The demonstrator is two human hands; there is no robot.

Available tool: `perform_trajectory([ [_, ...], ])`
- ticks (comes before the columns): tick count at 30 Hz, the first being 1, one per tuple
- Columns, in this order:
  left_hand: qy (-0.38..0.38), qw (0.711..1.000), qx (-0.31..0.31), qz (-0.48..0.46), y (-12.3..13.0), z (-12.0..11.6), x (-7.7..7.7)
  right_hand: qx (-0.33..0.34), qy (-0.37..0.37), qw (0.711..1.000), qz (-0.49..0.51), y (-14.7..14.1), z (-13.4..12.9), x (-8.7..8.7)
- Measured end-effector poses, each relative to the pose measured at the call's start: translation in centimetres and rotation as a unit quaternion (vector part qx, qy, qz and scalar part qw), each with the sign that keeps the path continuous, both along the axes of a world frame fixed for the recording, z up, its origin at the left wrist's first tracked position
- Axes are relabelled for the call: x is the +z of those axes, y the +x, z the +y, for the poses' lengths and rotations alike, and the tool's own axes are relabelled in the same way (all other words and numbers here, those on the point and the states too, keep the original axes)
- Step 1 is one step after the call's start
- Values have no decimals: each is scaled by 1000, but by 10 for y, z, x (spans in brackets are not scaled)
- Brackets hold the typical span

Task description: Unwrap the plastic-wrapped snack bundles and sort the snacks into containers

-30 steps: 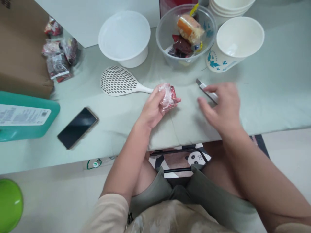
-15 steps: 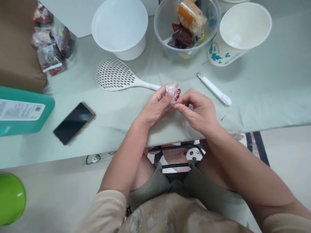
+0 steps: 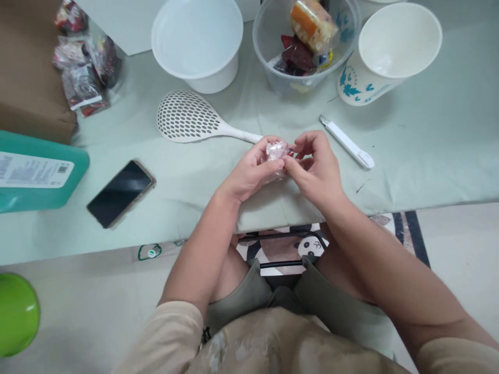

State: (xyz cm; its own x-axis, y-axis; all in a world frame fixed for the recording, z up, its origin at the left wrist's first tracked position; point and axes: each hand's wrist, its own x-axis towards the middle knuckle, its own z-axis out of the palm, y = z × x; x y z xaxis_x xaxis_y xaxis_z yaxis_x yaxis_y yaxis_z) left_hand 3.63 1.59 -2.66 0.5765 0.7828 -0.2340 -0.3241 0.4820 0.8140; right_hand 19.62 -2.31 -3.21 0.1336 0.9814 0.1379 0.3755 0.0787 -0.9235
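Note:
Just over the table's front edge, my left hand (image 3: 253,169) is closed round a crumpled clear plastic wrapper (image 3: 277,150) with a bit of shiny red showing at its right side. My right hand (image 3: 317,163) meets it from the right, thumb and forefinger pinched at the red part; the fingers cover most of what is there. Behind my left hand lies a white slotted skimmer (image 3: 189,117), its handle end reaching toward my fingers. A white box cutter (image 3: 346,143) rests to the right of my right hand.
Along the back stand a white bowl (image 3: 198,41), a clear tub (image 3: 268,70) with wrapped snacks, and a paper bucket (image 3: 362,83) with blue leaves. At left are a phone (image 3: 120,193), a green bottle (image 3: 78,161), a brown box (image 3: 31,78) and several snack packets (image 3: 83,85). A green bin (image 3: 17,317) is on the floor.
My right hand has shifted slightly left and up, its fingers lifting and closing in on the wrapper. Less of the red part shows now. The view has moved a little.

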Motion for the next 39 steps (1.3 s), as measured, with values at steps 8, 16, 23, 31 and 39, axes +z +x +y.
perform_trajectory([
  [8,-4,999,22,31,2,2,-1,20,-33,996,77,-2,4,2],
  [16,-21,997,54,47,2,1,4,13,36,998,45,0,1,0],
  [23,-38,997,61,35,-2,1,6,60,176,975,-125,1,1,0],
  [31,1,999,14,33,-12,4,4,53,86,992,-81,3,0,2],
  [39,20,993,21,113,-16,8,3,47,80,993,-76,2,0,2],
])
